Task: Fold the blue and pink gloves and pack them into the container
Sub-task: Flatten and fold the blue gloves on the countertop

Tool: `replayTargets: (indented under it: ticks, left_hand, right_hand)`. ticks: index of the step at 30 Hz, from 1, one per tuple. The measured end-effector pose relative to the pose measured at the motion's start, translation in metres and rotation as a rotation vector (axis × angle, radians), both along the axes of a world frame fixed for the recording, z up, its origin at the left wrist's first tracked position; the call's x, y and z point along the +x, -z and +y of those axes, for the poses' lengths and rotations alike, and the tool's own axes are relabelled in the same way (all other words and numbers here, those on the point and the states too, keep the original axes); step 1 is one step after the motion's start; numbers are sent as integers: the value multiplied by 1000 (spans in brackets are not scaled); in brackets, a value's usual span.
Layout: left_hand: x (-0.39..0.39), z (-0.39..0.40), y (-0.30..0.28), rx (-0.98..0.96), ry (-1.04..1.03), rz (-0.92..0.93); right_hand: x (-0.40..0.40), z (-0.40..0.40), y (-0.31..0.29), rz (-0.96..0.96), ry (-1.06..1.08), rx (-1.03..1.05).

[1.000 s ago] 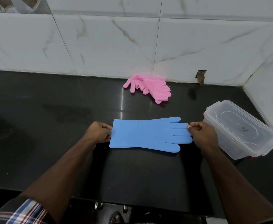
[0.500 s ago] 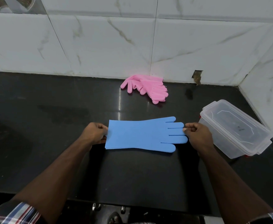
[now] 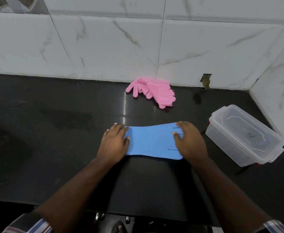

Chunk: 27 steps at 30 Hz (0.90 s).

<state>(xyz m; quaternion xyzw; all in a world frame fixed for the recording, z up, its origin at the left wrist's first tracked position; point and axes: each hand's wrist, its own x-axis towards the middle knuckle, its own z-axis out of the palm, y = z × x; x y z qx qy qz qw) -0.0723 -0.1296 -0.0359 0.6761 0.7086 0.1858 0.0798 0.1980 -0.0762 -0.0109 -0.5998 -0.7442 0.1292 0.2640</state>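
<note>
Here the blue glove [image 3: 152,142] lies flat on the glossy black counter [image 3: 53,148], smooth and rubbery, cuff to the left and fingers to the right; thin slits between the fingers show near the right hand. The left hand [image 3: 114,143] rests palm-down on the cuff end, fingers spread flat, pressing rather than gripping; the right hand [image 3: 191,142] lies the same way over the finger end, open and flat, nothing pinched. Farther back, near the marble-veined white tile wall [image 3: 121,47], sit the pink gloves [image 3: 152,92] in a loose heap, bristly ridges along their edges; they look like two, overlapped. On the right stands one clear plastic container [image 3: 244,137], rectangular with rounded corners, its lid on, well apart from the pink heap and just right of the blue glove.
</note>
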Motion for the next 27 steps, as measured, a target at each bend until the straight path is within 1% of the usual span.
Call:
replayTargets:
  ticks: [2, 4, 5, 7, 14, 19, 22, 24, 27]
  left_hand:
    - [2, 3, 5, -124, 8, 105]
    - [1, 4, 11, -218, 12, 153]
    - [1, 3, 14, -245, 16, 157]
    - [0, 2, 18, -276, 17, 168]
    - [1, 1, 21, -296, -8, 212]
    - [2, 3, 19, -318, 1, 214]
    - [3, 2, 19, -315, -1, 221]
    - [3, 1, 20, -304, -4, 227]
    - [3, 1, 21, -293, -5, 236]
  right_hand:
    - [-17, -2, 5, -200, -138, 0]
    - [-30, -3, 14, -414, -178, -84]
    - [-32, -2, 19, -483, -173, -146]
    - [-33, -2, 27, -541, -165, -229]
    - [-31, -3, 39, -568, -170, -241]
    - [-37, -1, 26, -590, -158, -303]
    - [-60, -5, 11, -560, -143, -174]
    - [-81, -9, 8, -503, -212, -104]
    - [-105, -10, 17, -447, -290, -145]
